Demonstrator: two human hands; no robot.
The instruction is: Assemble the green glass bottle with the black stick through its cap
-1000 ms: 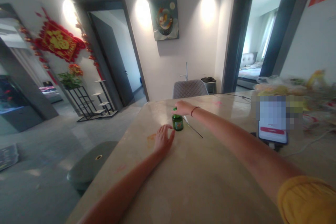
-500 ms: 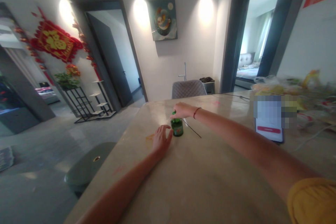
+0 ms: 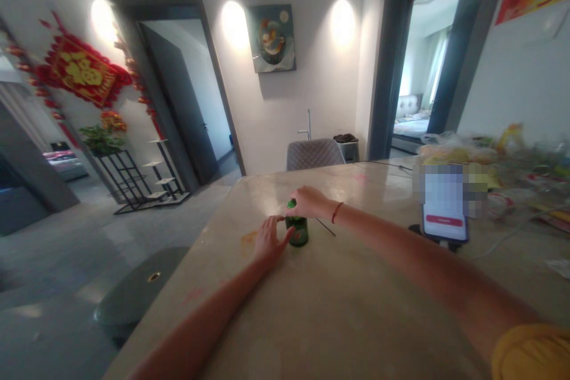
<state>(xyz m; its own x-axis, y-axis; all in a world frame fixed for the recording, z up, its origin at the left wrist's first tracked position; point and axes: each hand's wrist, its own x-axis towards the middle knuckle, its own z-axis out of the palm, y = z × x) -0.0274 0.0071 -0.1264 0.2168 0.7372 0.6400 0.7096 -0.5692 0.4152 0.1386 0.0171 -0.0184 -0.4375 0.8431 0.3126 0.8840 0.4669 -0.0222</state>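
Observation:
A small green glass bottle (image 3: 298, 236) stands on the stone-like tabletop (image 3: 285, 309), straight in front of me. My right hand (image 3: 312, 202) is closed around its neck from above, hiding most of the top. At the bottle's left side is my left hand (image 3: 268, 239), thumb and fingers apart. Its thumb overlaps the front of the bottle and its fingertips reach the left edge; how firmly they touch, I cannot tell. A thin dark stick (image 3: 327, 227) lies on the table just right of the bottle, partly behind my right hand.
On the right, a phone (image 3: 445, 202) stands on a holder, near plastic bags (image 3: 472, 148) and a white cable (image 3: 503, 240). A grey quilted chair (image 3: 315, 153) is at the far table edge. A dark green stool (image 3: 142, 285) stands to the left.
The bottle has come slightly nearer to me and closer into my left hand, with my right hand still on its neck. The view has shifted a little to the right.

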